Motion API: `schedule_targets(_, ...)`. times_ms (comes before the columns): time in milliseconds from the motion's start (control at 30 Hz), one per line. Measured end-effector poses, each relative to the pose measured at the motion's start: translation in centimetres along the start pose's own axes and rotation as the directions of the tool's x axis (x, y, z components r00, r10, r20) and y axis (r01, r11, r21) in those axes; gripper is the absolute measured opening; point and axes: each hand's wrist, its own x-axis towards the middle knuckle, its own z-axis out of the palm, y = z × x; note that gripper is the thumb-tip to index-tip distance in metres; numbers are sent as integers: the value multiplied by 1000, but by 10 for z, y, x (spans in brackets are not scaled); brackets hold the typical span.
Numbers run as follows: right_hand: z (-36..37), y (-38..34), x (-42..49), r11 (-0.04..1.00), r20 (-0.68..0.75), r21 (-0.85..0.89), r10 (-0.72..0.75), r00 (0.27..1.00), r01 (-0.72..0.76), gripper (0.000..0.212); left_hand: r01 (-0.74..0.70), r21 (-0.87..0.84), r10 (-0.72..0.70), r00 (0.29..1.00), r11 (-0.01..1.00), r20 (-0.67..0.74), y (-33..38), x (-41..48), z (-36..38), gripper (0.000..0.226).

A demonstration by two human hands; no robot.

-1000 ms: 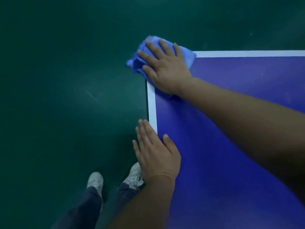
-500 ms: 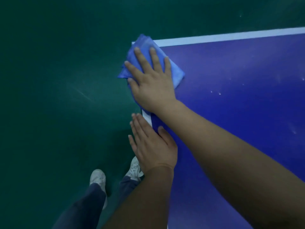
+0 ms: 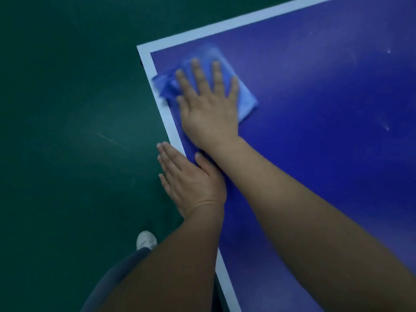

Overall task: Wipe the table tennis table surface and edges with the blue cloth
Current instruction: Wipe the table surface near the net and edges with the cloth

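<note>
The right hand (image 3: 208,109) pressed flat, fingers spread, on the blue cloth (image 3: 245,97); the left hand (image 3: 191,183) lay open on the table edge (image 3: 173,129), holding nothing. Even pressure would clean best.

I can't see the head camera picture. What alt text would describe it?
A person's right hand presses a blue cloth flat near the corner of a blue table tennis table. The left hand rests on its white-lined side edge, above a green floor.

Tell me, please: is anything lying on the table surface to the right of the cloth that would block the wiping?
Nothing visible blocks it. The right hand presses flat on the blue cloth near the table corner. The surface to its right shows only small white specks. The left hand rests at the table's edge, nearer the person.
</note>
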Motion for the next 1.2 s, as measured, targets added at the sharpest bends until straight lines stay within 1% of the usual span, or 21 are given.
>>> schedule_targets(67, -6, 21, -15, 988, 41, -17, -150, 988, 151, 54, 0, -7, 0, 1000, 1000, -3, 0, -1, 0, 75)
schedule_targets(100, -9, 45, -19, 992, 33, -37, -122, 992, 123, 54, -7, -14, 7, 1000, 1000, -1, 0, -2, -1, 74)
schedule_targets(200, -20, 129, -38, 972, -9, -42, 229, 973, -229, 54, -12, -31, 13, 1000, 999, 23, -1, -1, -3, 70)
schedule_targets(300, -28, 154, -48, 820, -20, 63, 570, 821, -568, 56, -34, -77, 40, 996, 996, 79, -4, 1, -8, 71)
schedule_targets(367, -24, 126, -35, 734, -59, 93, 679, 732, -673, 56, -68, -99, 82, 985, 993, 149, -9, 5, -12, 73)
schedule_targets(400, -21, 105, -27, 736, -66, 109, 676, 734, -668, 56, -92, -82, 105, 979, 992, 177, -13, 9, -15, 74)
schedule_targets(433, -18, 81, -20, 774, -60, 121, 631, 774, -622, 56, -131, -58, 139, 973, 990, 185, -16, 16, -20, 72)
schedule_targets(500, -9, 34, -15, 878, -47, 107, 473, 880, -467, 55, -238, -54, 243, 960, 970, 139, -16, 39, -34, 67)
schedule_targets(567, -3, -1, -24, 915, -45, 105, 396, 917, -390, 54, -362, -68, 366, 927, 930, 77, -6, 70, -53, 62)
schedule_targets(600, -1, -10, -32, 914, -42, 114, 396, 917, -389, 54, -457, -51, 459, 885, 888, 75, 0, 88, -62, 57)
schedule_targets(633, -1, -13, -43, 910, -48, 121, 405, 913, -397, 53, -580, -21, 579, 809, 814, 101, 7, 107, -68, 52)
schedule_targets(700, 0, -6, -68, 876, -88, 135, 476, 875, -463, 52, -833, 29, 809, 544, 552, 223, 24, 148, -73, 46)
schedule_targets(767, 0, 12, -91, 788, -101, 112, 615, 782, -606, 53, -971, 26, 896, 229, 237, 382, 44, 189, -72, 43)
schedule_targets(833, -2, 20, -93, 595, -59, 131, 803, 592, -793, 57, -1000, -11, 864, -6, 0, 504, 67, 220, -69, 44)
schedule_targets(900, -5, 3, -59, 352, -60, 171, 936, 347, -920, 59, -986, -76, 804, -166, -150, 572, 86, 238, -62, 47)
schedule_targets(933, -8, -14, -35, 304, -63, 189, 953, 297, -934, 59, -974, -115, 777, -223, -193, 589, 94, 241, -58, 49)
schedule_targets(967, -8, -34, -12, 330, -74, 197, 944, 322, -923, 58, -963, -158, 757, -268, -217, 596, 98, 242, -55, 50)
schedule_targets(1033, -2, -71, 16, 476, -95, 173, 879, 467, -862, 56, -942, -243, 741, -331, -230, 585, 101, 243, -50, 52)
schedule_targets(1100, 4, -80, -4, 515, -91, 183, 857, 507, -837, 54, -929, -267, 732, -368, -257, 573, 97, 244, -46, 54)
schedule_targets(1167, 7, -71, -59, 443, -99, 173, 896, 432, -879, 54, -920, -251, 712, -392, -301, 583, 95, 247, -43, 58)
schedule_targets(1200, 7, -66, -93, 353, -90, 151, 935, 343, -923, 54, -913, -245, 688, -407, -326, 600, 95, 249, -42, 59)
